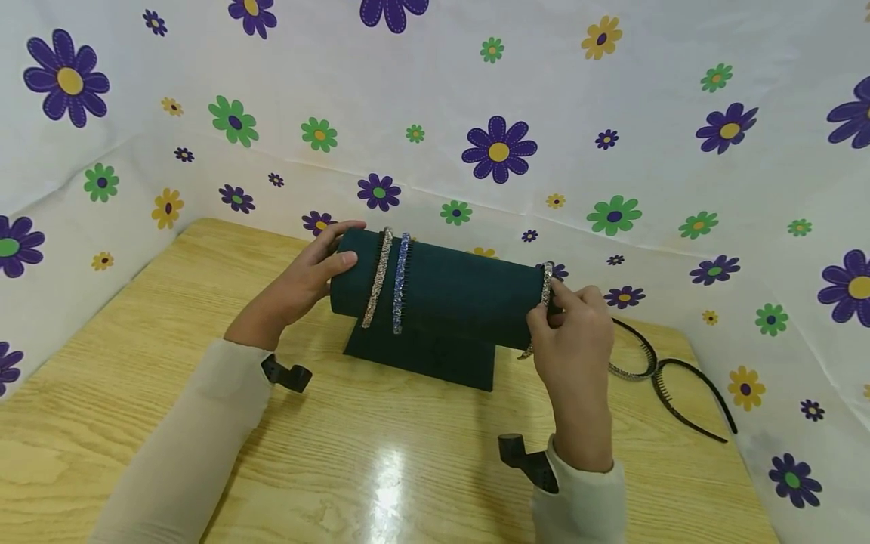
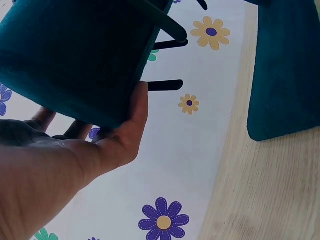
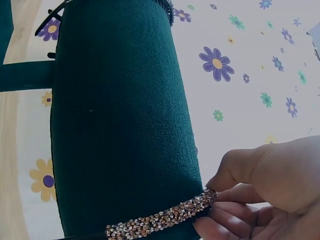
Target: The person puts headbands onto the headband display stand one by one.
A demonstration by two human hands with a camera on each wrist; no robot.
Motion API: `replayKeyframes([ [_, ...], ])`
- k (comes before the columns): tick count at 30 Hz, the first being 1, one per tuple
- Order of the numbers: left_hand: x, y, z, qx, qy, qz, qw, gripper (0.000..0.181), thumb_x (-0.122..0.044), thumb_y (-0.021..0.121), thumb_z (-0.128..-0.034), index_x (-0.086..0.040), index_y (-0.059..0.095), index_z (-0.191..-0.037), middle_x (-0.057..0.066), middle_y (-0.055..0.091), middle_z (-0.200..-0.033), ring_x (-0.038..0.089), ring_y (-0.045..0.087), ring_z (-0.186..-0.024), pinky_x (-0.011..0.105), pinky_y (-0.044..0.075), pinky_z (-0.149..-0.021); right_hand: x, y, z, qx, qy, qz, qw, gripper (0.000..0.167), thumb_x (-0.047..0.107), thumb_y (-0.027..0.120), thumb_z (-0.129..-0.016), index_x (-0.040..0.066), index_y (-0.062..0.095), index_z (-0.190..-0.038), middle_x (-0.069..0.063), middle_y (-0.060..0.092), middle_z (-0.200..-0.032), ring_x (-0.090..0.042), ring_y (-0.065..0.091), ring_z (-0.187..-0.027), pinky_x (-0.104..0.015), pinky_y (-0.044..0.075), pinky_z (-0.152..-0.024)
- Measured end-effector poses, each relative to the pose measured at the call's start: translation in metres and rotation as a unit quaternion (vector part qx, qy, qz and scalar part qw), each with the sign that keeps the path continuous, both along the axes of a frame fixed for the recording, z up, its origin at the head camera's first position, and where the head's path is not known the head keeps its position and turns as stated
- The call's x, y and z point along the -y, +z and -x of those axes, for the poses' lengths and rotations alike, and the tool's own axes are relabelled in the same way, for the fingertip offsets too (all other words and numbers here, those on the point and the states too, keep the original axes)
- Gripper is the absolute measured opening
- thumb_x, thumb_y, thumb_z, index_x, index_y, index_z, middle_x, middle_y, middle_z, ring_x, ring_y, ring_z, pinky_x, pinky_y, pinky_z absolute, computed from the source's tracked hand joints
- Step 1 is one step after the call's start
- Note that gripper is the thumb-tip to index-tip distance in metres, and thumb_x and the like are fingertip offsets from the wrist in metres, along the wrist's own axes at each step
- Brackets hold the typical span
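A glittery headband [image 3: 160, 220] is pinched by the nearer right-hand grip [image 1: 576, 340], crosswise on the right end of the green roll [image 1: 469, 283]; the left end is clasped by the left-hand grip [image 1: 304, 278]. The roll is aligned lengthwise with the far edge of the tabletop [image 1: 326, 453].

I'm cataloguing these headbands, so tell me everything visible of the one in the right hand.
This headband is curved and crusted with what look like small sparkling stones, pinkish-brown and silvery, with a black stretch beyond them. It lies across the right end of the dark green roll, curving over its front. The right hand pinches it.
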State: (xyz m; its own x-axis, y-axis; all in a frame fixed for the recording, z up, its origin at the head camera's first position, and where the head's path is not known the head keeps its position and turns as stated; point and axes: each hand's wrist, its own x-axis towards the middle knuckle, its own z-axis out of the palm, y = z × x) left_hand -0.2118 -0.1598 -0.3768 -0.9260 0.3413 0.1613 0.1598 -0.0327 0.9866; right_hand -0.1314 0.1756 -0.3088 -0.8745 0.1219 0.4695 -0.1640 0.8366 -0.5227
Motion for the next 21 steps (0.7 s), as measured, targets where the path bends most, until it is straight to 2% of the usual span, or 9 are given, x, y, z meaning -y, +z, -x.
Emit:
replayKeyframes([
  [6,-0.001,0.001,-0.001,0.002,0.000,-0.001,1.0000,0.059,-0.026,0.044,-0.1063,-0.021,0.025,-0.162,0.017,0.032,-0.152,0.036,0.042,-0.130,0.066,0.038,-0.112,0.005,-0.002,-0.001,0.001,0.003,-0.014,0.9999,0.041,0.002,0.056,-0.098,-0.008,0.061,-0.137,-0.021,0.049,-0.095,-0.036,0.063,-0.085,-0.046,0.054,-0.073],
  [13,0.000,0.000,-0.002,0.004,0.002,-0.002,1.0000,0.058,-0.027,0.044,-0.1069,-0.023,0.026,-0.162,0.017,0.032,-0.152,0.036,0.042,-0.130,0.064,0.038,-0.112,0.018,-0.007,-0.002,-0.016,0.019,-0.009,0.9997,0.040,0.000,0.056,-0.097,-0.012,0.061,-0.134,-0.022,0.050,-0.093,-0.035,0.056,-0.082,-0.041,0.048,-0.068],
  [17,0.000,-0.001,-0.001,0.001,0.000,-0.004,1.0000,0.058,-0.026,0.044,-0.1070,-0.023,0.026,-0.162,0.016,0.033,-0.151,0.035,0.043,-0.129,0.061,0.041,-0.110,0.027,-0.011,-0.002,-0.027,0.038,-0.007,0.9989,0.040,0.001,0.058,-0.097,-0.012,0.061,-0.134,-0.022,0.051,-0.094,-0.032,0.060,-0.081,-0.041,0.055,-0.070],
  [21,0.000,0.000,0.000,-0.002,0.000,-0.002,1.0000,0.057,-0.025,0.044,-0.1070,-0.023,0.026,-0.162,0.016,0.034,-0.150,0.034,0.044,-0.128,0.052,0.046,-0.106,0.035,-0.014,-0.003,-0.037,0.057,0.000,0.9977,0.041,0.001,0.060,-0.097,-0.011,0.061,-0.136,-0.022,0.053,-0.101,-0.030,0.067,-0.084,-0.043,0.061,-0.075],
])
